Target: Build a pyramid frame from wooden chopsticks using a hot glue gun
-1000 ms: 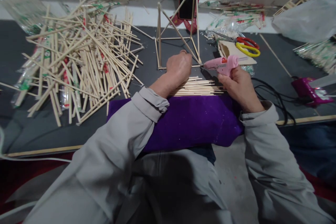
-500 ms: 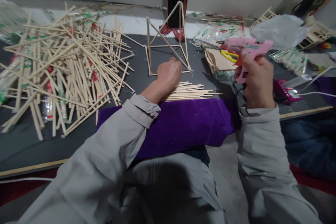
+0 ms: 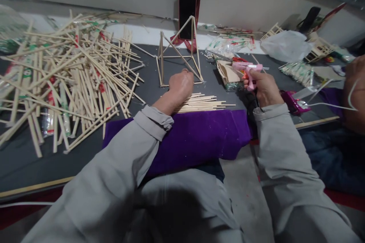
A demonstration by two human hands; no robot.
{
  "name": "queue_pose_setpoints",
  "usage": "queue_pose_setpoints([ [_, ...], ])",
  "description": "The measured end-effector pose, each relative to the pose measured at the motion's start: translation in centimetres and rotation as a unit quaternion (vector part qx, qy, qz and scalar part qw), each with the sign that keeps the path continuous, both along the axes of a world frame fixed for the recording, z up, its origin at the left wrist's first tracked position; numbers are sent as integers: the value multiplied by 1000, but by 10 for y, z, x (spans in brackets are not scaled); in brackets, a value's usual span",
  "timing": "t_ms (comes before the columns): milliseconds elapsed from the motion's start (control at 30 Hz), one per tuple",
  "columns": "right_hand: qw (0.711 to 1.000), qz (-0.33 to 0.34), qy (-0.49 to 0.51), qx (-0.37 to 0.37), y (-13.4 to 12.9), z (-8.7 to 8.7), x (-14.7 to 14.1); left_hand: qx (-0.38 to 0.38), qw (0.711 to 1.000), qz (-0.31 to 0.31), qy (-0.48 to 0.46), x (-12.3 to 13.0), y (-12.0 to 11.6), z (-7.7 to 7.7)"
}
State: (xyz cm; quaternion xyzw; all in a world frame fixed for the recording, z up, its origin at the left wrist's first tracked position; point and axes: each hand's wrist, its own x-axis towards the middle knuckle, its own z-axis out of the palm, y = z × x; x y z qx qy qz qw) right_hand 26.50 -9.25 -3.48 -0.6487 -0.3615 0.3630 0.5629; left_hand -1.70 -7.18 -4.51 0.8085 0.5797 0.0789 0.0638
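Note:
My right hand [image 3: 266, 88] is closed round the handle of a pink hot glue gun [image 3: 247, 67], low beside a cardboard-topped packet [image 3: 226, 74]. My left hand [image 3: 181, 84] has its fingers curled together at the front of a frame of wooden sticks [image 3: 179, 56]. Its fingertips face away from me, so what they hold is hidden. The open-sided frame stands upright on the dark table, with triangular and slanting members. A small bundle of thin sticks [image 3: 209, 102] lies under and right of my left wrist.
A big heap of chopsticks [image 3: 82, 68] and wrappers covers the left. A purple cloth [image 3: 194, 133] hangs over the front edge. A phone [image 3: 187, 13] leans at the back. On the right are a plastic bag [image 3: 286, 45], a magenta device with white cable [image 3: 293, 102] and another person's arm [image 3: 355, 95].
My right hand has lowered the glue gun and turned it, bringing it closer to the packet. My left hand stays by the frame. Another person's arm has appeared at the right edge.

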Motion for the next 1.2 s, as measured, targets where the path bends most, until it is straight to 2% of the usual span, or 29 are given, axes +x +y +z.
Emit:
queue_pose_setpoints([
  [67,993,-27,-112,-42,5,-1,3,0,1000,0,1,0,0,0],
  [100,977,-41,-197,-66,6,-1,5,1,1000,0,0,0,0,-1],
  [133,951,-48,-292,-89,6,0,6,2,1000,1,-2,-1,0,-1],
  [233,834,-28,-522,-174,5,6,9,13,1000,-2,-8,-1,1,-3],
  [267,804,-15,-559,-201,3,8,8,16,1000,-3,-8,-1,1,-4],
  [333,774,2,-590,-231,0,11,4,17,1000,-3,-8,-1,1,-4],
  [533,743,14,-627,-235,-13,6,-9,14,1000,5,-3,-1,1,-5],
  [633,738,14,-636,-223,-15,2,-6,11,1000,10,-1,-1,1,-4],
  [867,749,0,-634,-194,-14,-7,5,2,1000,7,9,-1,1,0],
  [1067,824,13,-551,-132,-19,-4,18,4,999,6,32,-1,1,0],
  [1200,849,21,-514,-118,-22,-4,22,12,1000,9,27,-1,2,-1],
])
